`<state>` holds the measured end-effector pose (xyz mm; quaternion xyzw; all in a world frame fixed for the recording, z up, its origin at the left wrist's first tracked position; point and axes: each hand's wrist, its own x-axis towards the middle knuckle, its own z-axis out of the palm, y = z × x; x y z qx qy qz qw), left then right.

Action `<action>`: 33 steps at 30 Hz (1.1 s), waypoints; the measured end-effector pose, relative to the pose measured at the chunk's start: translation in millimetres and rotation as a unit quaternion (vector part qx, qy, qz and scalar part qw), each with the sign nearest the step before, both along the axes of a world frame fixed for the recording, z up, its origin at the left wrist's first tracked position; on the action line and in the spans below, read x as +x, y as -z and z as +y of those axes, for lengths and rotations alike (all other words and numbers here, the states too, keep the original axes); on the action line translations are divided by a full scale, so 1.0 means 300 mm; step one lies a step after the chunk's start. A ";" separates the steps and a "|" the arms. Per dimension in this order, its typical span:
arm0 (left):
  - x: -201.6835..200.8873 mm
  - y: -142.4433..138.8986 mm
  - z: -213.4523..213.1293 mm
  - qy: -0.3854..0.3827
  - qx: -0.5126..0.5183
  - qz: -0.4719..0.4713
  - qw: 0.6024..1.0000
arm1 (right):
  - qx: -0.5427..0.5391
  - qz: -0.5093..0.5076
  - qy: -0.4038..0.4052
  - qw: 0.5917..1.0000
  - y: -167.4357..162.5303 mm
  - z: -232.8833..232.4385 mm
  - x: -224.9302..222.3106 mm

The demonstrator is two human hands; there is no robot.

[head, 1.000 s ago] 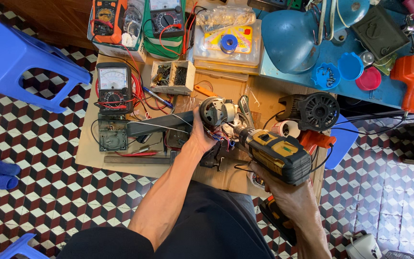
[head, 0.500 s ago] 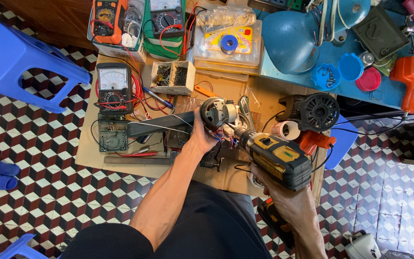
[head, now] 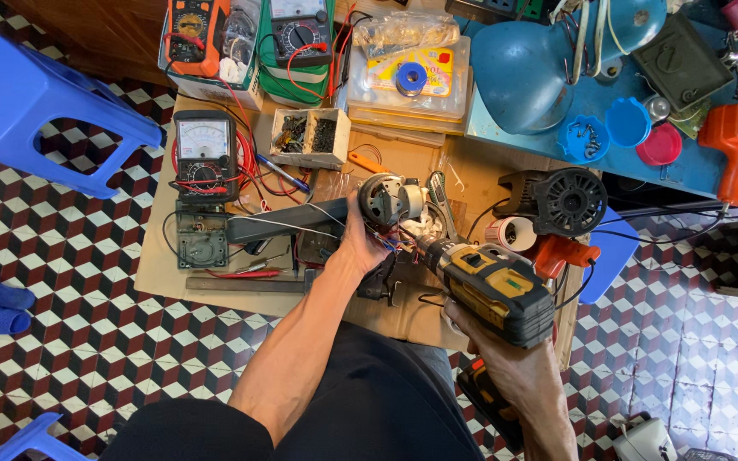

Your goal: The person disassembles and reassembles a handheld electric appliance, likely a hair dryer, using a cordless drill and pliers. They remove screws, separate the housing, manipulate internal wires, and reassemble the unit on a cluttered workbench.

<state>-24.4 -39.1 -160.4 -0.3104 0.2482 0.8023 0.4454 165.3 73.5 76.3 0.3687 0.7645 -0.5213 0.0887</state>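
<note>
Head view: fingers of the left hand (head: 360,243) wrap shut around a small electric motor (head: 389,201) held over the cardboard-covered table (head: 164,265). The right hand (head: 514,363) is clenched on the grip of a yellow cordless drill (head: 489,286), its nose at the motor's wiring. That motor looks heavy and rigid, its thin wires fragile; the metal casing seems the safest hold.

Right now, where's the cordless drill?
Head view, right of centre: cordless drill in the right hand, nose toward the small motor the left hand holds.
</note>
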 end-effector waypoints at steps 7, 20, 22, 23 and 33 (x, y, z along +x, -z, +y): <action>0.000 -0.024 -0.002 -0.001 -0.018 0.007 1.000 | 0.049 -0.035 0.019 0.998 -0.018 -0.021 0.036; 0.001 -0.022 -0.004 -0.012 0.009 0.010 1.000 | 0.007 -0.012 0.086 0.996 -0.015 -0.028 0.119; 0.001 -0.016 -0.004 -0.021 0.014 -0.002 1.000 | 0.014 -0.012 0.073 0.997 -0.011 -0.035 0.118; 0.004 -0.011 -0.006 -0.019 0.024 0.003 1.000 | 0.012 -0.012 0.054 0.998 -0.004 -0.037 0.112; 0.004 0.034 -0.017 -0.013 0.094 0.000 0.996 | -0.162 0.060 0.128 0.977 0.096 -0.013 0.081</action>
